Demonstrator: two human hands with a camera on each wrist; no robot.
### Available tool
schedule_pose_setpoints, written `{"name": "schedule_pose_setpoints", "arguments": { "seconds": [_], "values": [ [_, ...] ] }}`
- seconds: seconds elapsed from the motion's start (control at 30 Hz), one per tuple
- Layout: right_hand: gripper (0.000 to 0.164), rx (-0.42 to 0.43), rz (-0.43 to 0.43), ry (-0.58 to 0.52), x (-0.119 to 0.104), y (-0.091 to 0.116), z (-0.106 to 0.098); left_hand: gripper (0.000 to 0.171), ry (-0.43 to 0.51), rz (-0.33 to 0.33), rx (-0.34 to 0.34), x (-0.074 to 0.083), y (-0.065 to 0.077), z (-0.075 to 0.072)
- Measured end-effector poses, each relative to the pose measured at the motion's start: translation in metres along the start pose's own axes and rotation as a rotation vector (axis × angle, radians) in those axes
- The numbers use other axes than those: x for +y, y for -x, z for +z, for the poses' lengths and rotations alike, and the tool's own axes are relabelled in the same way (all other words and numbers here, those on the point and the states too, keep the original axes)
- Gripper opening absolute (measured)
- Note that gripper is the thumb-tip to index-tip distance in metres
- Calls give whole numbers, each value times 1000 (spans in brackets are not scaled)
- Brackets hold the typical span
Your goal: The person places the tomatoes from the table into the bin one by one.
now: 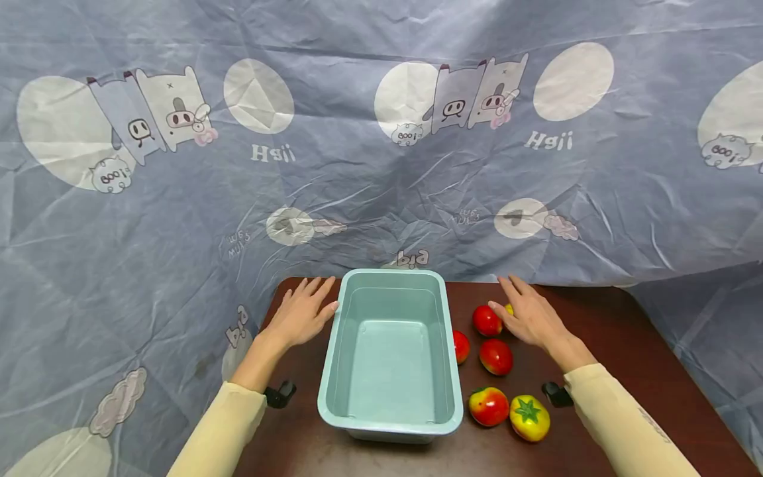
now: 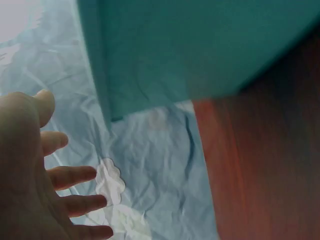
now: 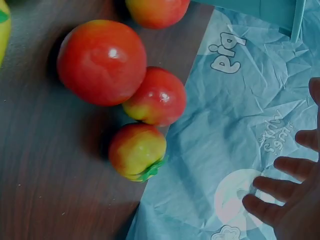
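A pale blue-green plastic basin (image 1: 336,344) stands on the dark wooden table, with nothing inside it. Left of its far corner hovers my left hand (image 1: 303,315), fingers spread and holding nothing. In the left wrist view those fingers (image 2: 75,176) are extended beside the basin's wall (image 2: 165,60). My right hand (image 1: 529,317) is held above the right side of the table, fingers straight and apart. Beneath and beside it lie a red tomato (image 1: 486,321), another red tomato (image 1: 496,358) and a yellowish tomato (image 3: 137,151) with a green calyx.
Nearer the front, a red-and-yellow tomato (image 1: 489,406) lies beside a yellow tomato (image 1: 529,419) with a green star-shaped top. One more red tomato (image 1: 460,346) sits against the basin's right side in the head view. A grey-blue printed cloth (image 1: 381,165) hangs behind the table.
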State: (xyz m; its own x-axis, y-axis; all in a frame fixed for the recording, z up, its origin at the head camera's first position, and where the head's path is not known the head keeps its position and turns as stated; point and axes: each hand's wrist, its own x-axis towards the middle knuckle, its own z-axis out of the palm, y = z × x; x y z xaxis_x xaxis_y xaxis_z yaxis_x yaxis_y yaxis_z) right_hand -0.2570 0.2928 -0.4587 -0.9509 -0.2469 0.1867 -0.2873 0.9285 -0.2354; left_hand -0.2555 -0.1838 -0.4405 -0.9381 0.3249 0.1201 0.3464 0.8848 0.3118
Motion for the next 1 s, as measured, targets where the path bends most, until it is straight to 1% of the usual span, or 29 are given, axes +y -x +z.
{"name": "schedule_pose_setpoints", "arguments": {
  "seconds": [0.13, 0.23, 0.3, 0.4, 0.43, 0.47, 0.53, 0.63, 0.67, 0.73, 0.9, 1.0],
  "values": [
    [69, 16, -26, 3, 1, 5, 5, 62, 171, 9, 57, -2, 16, 6],
    [61, 71, -56, 11, 1, 8, 9, 61, 244, 4, 114, -3, 26, 11],
    [50, 131, -78, 7, 1, 11, 12, 60, 279, -3, 150, -4, 32, 15],
    [19, 214, -99, 11, 3, 20, 17, 56, 319, -10, 204, -3, 41, 20],
    [12, 233, -101, 14, 3, 23, 19, 55, 330, -15, 221, -2, 44, 22],
    [13, 249, -102, 17, 4, 26, 20, 53, 339, -23, 239, -2, 47, 24],
    [25, 266, -95, 27, 5, 33, 23, 48, 365, -47, 281, 0, 52, 27],
    [32, 278, -83, 19, 6, 42, 26, 39, 419, -87, 323, 3, 63, 31],
    [33, 279, -78, 14, 6, 45, 27, 37, 440, -100, 323, 4, 67, 32],
    [34, 278, -73, -2, 6, 51, 29, 33, 486, -126, 303, 6, 76, 34],
    [30, 257, -88, -47, 1, 67, 36, 27, 585, -217, 224, 9, 97, 36],
    [28, 261, -90, -78, 0, 77, 42, 28, 653, -249, 183, 10, 107, 39]
  ]
}}
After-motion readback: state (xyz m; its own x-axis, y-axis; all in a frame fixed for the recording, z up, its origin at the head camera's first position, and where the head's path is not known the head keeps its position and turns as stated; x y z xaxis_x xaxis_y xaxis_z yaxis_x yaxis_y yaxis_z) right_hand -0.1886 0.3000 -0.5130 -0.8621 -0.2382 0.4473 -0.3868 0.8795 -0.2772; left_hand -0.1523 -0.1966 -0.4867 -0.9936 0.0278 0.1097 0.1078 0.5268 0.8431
